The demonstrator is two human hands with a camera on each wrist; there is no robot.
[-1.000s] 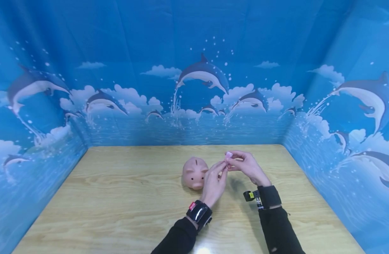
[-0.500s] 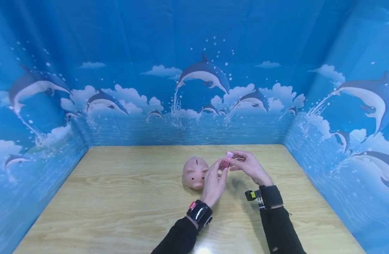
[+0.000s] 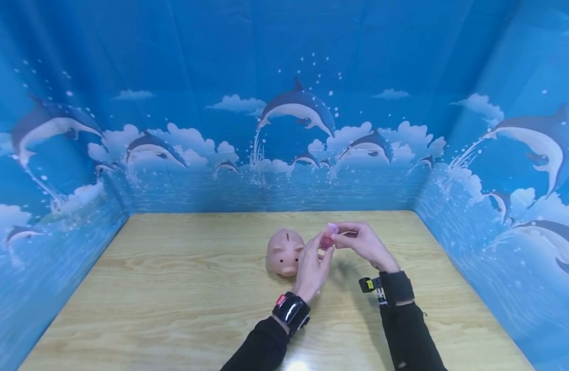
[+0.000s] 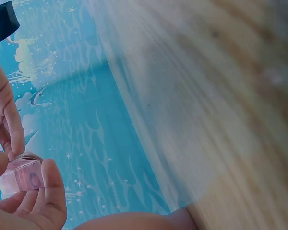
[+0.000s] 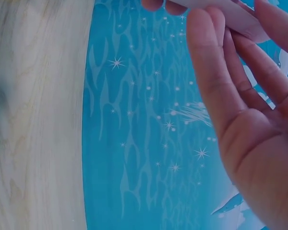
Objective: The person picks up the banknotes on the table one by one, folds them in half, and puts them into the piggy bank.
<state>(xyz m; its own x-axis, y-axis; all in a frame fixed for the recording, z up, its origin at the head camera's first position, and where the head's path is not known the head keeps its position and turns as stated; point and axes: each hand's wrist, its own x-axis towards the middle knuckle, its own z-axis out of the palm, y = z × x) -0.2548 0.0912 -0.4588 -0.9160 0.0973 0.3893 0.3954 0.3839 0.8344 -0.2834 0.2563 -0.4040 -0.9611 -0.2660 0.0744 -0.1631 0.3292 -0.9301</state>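
Observation:
Between the two hands, above the table, is a small folded pink banknote point(image 3: 328, 239) with a paler end sticking up. My left hand point(image 3: 312, 270) holds its lower part between thumb and fingers. In the left wrist view the banknote point(image 4: 29, 176) has a boxy folded shape with a round printed mark. My right hand point(image 3: 364, 245) pinches its upper part from the right. The right wrist view shows only a pale edge of the banknote point(image 5: 235, 18) at the fingertips. Just left of my left hand stands a pink piggy bank point(image 3: 283, 252), slot upward, its right side partly hidden by that hand.
The wooden table point(image 3: 173, 288) stretches out on both sides of the hands. A blue dolphin-print cloth point(image 3: 196, 180) encloses its back and sides. Each wrist wears a black band; a small camera point(image 3: 367, 285) sticks out from the right one.
The banknote's reddish part has come into view between the fingers. Its pale end has tipped slightly left, with the right fingertips shifting a little. The piggy bank has stayed put.

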